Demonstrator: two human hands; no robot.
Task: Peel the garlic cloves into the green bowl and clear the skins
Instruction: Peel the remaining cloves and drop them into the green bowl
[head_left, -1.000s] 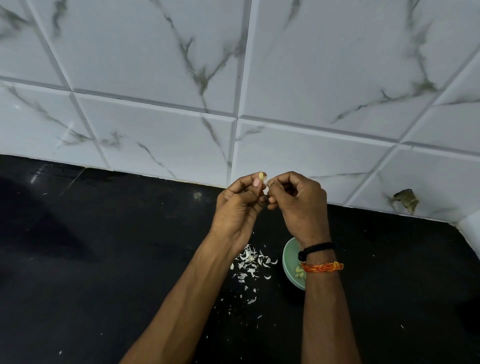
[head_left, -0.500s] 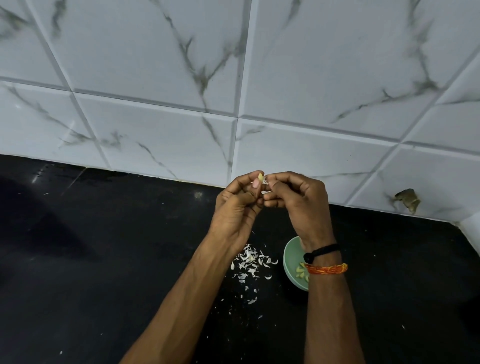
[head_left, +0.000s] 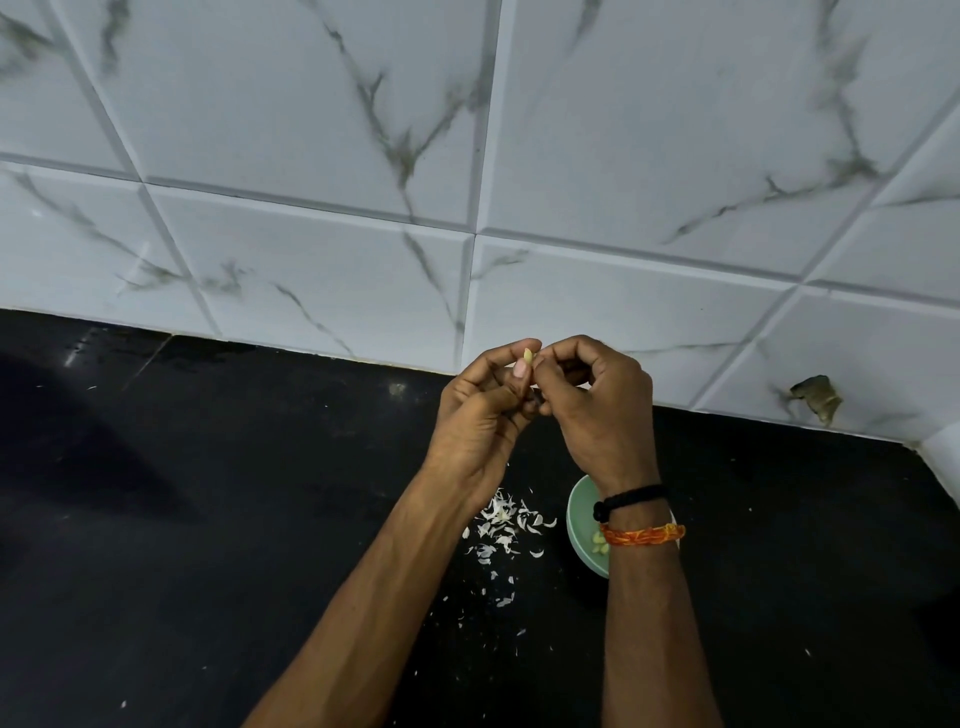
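Below, black counter (head_left: 208, 519), marbled wall tiles (head_left: 649, 156)

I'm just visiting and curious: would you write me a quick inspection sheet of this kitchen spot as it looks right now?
Surface: black countertop, dusted with white flecks.
Job's things: garlic clove pinched at the fingertips; green bowl holds peeled cloves, partly hidden by the right wrist.
Clutter: garlic skins piled left of the bowl, uncleared.
Hands: left hand holds the clove; right hand picks at it.
Cables: nothing seen.
Surroundings: marbled white wall tiles; chipped hole in one tile.
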